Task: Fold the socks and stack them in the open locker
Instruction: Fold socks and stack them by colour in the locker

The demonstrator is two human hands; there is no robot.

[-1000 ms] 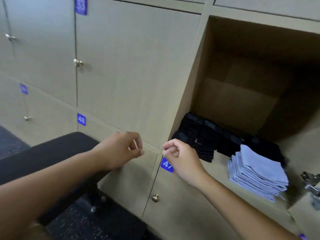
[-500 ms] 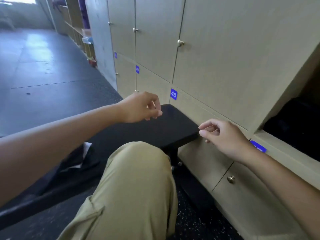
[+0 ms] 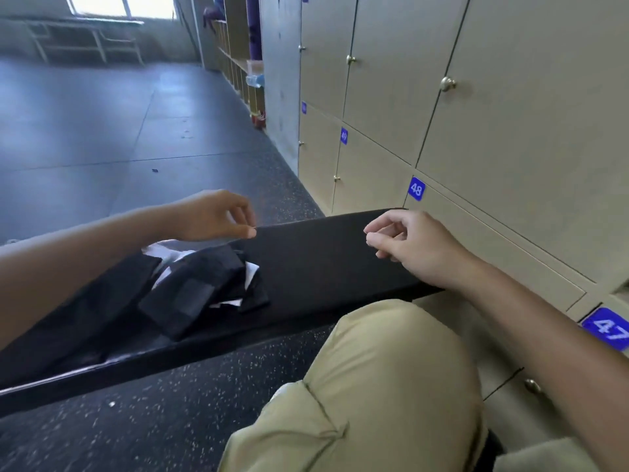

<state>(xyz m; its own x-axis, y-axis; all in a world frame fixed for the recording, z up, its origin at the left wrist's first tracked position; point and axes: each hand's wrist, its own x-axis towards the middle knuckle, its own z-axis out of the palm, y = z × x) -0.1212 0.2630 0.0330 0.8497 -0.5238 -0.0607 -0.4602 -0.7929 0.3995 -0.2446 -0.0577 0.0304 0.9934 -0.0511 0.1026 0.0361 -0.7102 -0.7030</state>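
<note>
both my hands over the black tabletop (image 3: 323, 260), left hand (image 3: 211, 216) and right hand (image 3: 412, 247) loosely curled, holding nothing, black socks (image 3: 200, 284) piled under left hand, long axis running diagonally toward me

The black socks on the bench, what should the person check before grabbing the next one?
1. Socks to fold remain: ok, a pile of black socks lies on the black bench.
2. Left hand free: ok, fingers loosely curled, holding nothing, above the pile.
3. Right hand free: ok, loosely curled, holding nothing.
4. Bare bench space for folding: ok, beside the pile, under the right hand.
5. One sock easy to separate: cannot tell, the pile is dark and jumbled with white paper.
6. Open locker ready: cannot tell, it is out of view.
</note>
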